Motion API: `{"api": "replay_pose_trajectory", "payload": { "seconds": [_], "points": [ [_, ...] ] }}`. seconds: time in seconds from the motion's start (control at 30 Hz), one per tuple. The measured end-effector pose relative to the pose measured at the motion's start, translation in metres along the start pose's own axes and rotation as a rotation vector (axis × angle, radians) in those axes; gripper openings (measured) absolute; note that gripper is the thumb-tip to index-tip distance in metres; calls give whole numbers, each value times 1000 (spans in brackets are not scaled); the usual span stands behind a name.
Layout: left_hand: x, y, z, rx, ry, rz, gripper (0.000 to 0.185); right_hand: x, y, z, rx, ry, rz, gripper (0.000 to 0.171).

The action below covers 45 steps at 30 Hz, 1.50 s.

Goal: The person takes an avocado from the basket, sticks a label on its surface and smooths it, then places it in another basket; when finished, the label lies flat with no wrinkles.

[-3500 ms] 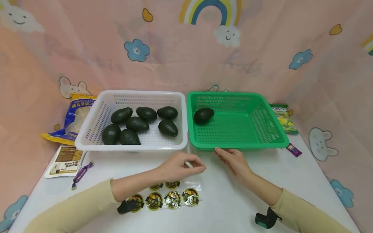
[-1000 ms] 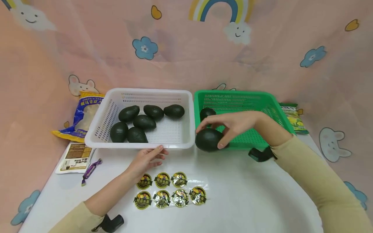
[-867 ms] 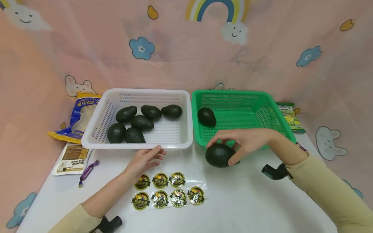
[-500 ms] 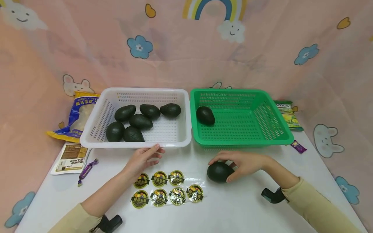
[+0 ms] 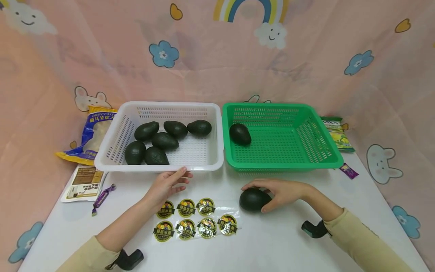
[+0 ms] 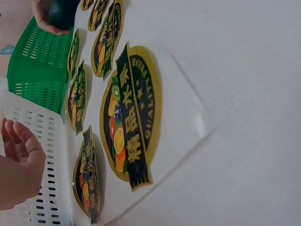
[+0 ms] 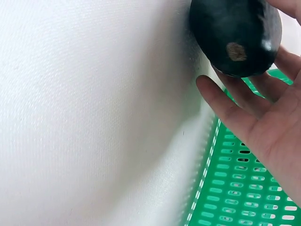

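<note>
My right hand [image 5: 278,192] grips a dark green avocado [image 5: 254,200] from above, on the table in front of the green basket [image 5: 289,166]. In the right wrist view the avocado's stem scar [image 7: 236,52] faces the camera, with fingers bent around its side. My left hand [image 5: 167,186] rests at the front rim of the white basket [image 5: 136,168], thumb tip on the rim and the other fingers loose below it. Several avocados [image 5: 164,141] lie in the white basket, and one avocado [image 5: 240,134] is in the green one. Between the hands lies a clear sheet of round stickers [image 5: 185,229].
At the left stand a blue-and-yellow pasta bag [image 5: 90,139], a flat brown-and-white packet [image 5: 83,183] and a purple wrapped candy [image 5: 103,199]. To the right of the green basket are a green snack bag [image 5: 336,136] and a small purple packet [image 5: 349,171].
My right hand has carried the avocado from over the green basket's left front down to the table. My left hand, earlier above the stickers, has moved to the white basket's rim.
</note>
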<state>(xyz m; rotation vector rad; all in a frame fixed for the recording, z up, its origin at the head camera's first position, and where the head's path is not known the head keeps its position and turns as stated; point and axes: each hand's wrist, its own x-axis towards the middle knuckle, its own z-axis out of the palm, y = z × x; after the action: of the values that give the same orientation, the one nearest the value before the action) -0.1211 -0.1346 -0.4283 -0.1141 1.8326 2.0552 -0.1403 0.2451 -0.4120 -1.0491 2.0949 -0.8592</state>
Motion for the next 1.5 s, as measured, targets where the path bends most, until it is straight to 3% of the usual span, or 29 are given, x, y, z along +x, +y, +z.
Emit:
{"api": "replay_pose_trajectory", "payload": {
  "seconds": [0.27,0.33,0.4,0.57,0.6,0.67,0.8,1.17,1.33,1.5],
  "points": [
    [0,0,0,7,-2,-2,41,5,0,1,-24,32,-2,74],
    [-1,-2,1,59,-27,21,43,6,-2,1,-36,53,3,72],
    [-4,-7,2,221,-85,74,44,7,-5,1,-62,82,-5,69],
    [-18,-24,3,934,-235,362,56,12,-13,2,-131,148,-69,61],
    [-21,-27,3,1038,-247,423,58,13,-15,2,-141,155,-80,60],
    [-24,-32,4,1149,-261,500,58,15,-18,2,-151,162,-89,59],
    [-25,-36,6,1197,-264,555,52,18,-20,4,-185,174,-85,56],
    [-23,-38,8,1202,-255,577,50,20,-12,9,-269,204,-36,65],
    [-23,-38,6,1204,-253,569,51,19,-10,16,-255,147,-90,67],
    [-22,-38,4,1204,-256,561,49,20,-13,19,-236,97,-83,72]
  ]
}}
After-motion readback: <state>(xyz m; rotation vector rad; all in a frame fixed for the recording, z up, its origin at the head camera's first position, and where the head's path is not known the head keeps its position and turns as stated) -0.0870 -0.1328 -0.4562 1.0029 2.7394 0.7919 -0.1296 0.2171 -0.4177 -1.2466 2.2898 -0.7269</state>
